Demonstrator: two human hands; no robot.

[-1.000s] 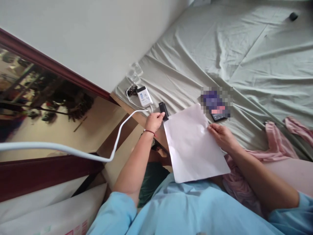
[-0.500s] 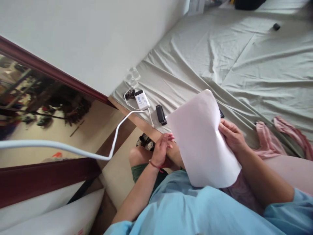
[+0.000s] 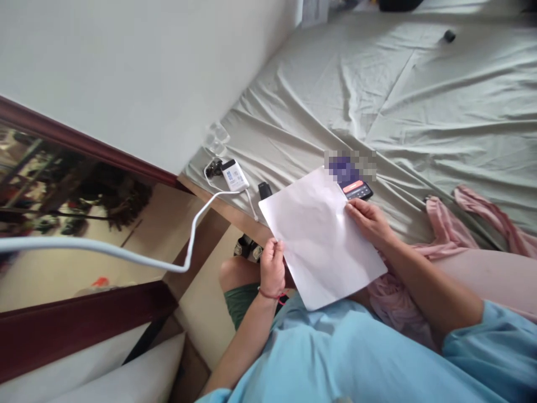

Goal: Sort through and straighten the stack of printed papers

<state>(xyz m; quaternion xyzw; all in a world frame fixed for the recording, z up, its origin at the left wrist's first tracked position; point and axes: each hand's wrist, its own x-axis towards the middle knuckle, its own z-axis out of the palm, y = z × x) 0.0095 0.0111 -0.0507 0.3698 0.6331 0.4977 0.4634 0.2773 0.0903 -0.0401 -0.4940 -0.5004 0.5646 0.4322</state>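
A white sheet of paper (image 3: pixel 321 240) is stretched between my two hands, over my lap and the bed's edge. My left hand (image 3: pixel 273 267) pinches its left edge between thumb and fingers; a red cord circles that wrist. On the opposite edge, my right hand (image 3: pixel 371 223) grips the paper with the thumb on top. Just beyond the right hand lies a phone (image 3: pixel 359 191) with its screen lit, partly covered by the paper and partly blurred out. A black oblong object (image 3: pixel 264 191) pokes out past the paper's far left corner.
A white power bank (image 3: pixel 235 176) with a white cable (image 3: pixel 197 218) sits on the grey-green bed sheet (image 3: pixel 310 106), near clear plastic cups (image 3: pixel 216 139). Pink cloth (image 3: pixel 448 224) lies to the right. A small black object (image 3: pixel 449 36) rests far back. A mirror (image 3: pixel 84 207) leans left.
My left hand has closed on the paper's left edge, where before it was free beside it. The paper has tilted flatter and shifted left, uncovering more of the phone.
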